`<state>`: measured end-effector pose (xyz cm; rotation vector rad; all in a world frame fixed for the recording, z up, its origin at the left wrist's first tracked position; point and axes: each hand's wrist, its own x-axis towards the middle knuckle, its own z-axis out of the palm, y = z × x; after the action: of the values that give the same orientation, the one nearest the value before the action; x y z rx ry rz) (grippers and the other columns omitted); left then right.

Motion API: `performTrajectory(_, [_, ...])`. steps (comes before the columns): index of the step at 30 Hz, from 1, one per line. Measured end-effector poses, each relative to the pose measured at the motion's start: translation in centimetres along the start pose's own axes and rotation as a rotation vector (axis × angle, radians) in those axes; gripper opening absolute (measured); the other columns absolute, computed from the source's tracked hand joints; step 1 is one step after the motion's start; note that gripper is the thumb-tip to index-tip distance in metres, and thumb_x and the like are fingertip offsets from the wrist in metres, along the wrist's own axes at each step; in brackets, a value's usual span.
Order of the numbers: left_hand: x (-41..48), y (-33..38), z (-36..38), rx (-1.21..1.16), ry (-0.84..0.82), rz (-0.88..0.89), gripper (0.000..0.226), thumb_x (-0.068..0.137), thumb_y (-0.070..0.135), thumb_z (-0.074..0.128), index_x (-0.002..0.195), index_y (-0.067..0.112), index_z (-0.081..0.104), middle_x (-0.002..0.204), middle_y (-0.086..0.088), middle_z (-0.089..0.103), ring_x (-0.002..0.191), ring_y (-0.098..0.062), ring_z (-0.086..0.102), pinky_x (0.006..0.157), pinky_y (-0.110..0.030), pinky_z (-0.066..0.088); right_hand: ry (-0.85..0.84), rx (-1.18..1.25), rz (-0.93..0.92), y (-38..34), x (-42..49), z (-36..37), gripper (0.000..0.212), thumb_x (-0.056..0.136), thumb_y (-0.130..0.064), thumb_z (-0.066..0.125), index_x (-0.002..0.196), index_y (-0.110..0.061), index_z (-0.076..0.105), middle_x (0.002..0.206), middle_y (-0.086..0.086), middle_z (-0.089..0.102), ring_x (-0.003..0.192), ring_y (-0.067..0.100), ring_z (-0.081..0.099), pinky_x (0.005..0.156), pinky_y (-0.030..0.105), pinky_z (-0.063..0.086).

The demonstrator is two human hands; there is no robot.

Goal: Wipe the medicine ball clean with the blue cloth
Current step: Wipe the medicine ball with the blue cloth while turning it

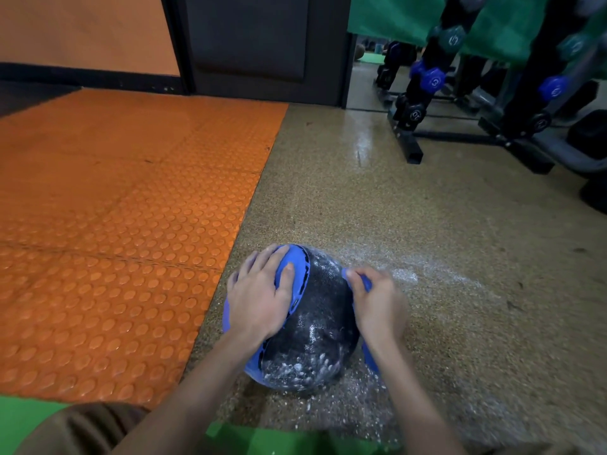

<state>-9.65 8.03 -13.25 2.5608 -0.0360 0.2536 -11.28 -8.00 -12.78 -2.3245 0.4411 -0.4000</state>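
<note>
A black and blue medicine ball (pixel 315 330) lies on the speckled floor, dusted with white powder on its near side. My left hand (pixel 259 297) rests flat on the ball's blue left panel, fingers spread. My right hand (pixel 377 303) grips a bunched blue cloth (pixel 364 284) against the ball's right side. More of the cloth hangs below my right wrist. Most of the cloth is hidden by the hand.
White powder (pixel 407 274) is scattered on the floor right of and in front of the ball. An orange studded mat (pixel 124 224) lies to the left. A black dumbbell rack (pixel 460 126) stands at the far right. A green mat (pixel 279 438) lies near my knees.
</note>
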Motion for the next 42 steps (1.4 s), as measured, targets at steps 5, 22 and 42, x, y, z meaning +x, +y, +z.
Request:
performTrajectory(5, [-0.2, 0.3, 0.0, 0.015, 0.005, -0.025, 0.064, 0.085, 0.052, 0.016, 0.141, 0.034, 0.040, 0.149, 0.016, 0.034, 0.141, -0.012, 0.023, 0.115, -0.040, 0.018, -0.013, -0.041, -0.349, -3.8, -0.5, 0.7, 0.019, 0.088, -0.037, 0.057, 0.093, -0.026, 0.071, 0.091, -0.003, 0.060, 0.084, 0.017, 0.054, 0.067, 0.030, 0.040])
performTrajectory(22, [-2.4, 1.9, 0.8, 0.117, 0.030, 0.142, 0.072, 0.083, 0.057, 0.003, 0.140, 0.035, 0.042, 0.149, 0.017, 0.035, 0.142, -0.013, 0.022, 0.113, -0.041, 0.015, -0.006, -0.025, 0.038, 0.8, 1.1, -1.6, 0.025, 0.092, -0.035, 0.053, 0.104, -0.020, 0.069, 0.074, -0.003, 0.064, 0.056, 0.011, 0.048, 0.042, 0.018, 0.026])
performTrajectory(42, [-1.6, 0.9, 0.0, 0.041, -0.003, 0.156, 0.075, 0.078, 0.061, 0.003, 0.139, 0.039, 0.041, 0.148, 0.020, 0.033, 0.141, -0.009, 0.021, 0.111, -0.028, 0.009, 0.017, -0.044, -0.245, -2.1, -0.9, -0.3, 0.021, 0.089, -0.039, 0.055, 0.100, -0.027, 0.068, 0.096, 0.003, 0.063, 0.085, 0.027, 0.060, 0.069, 0.033, 0.043])
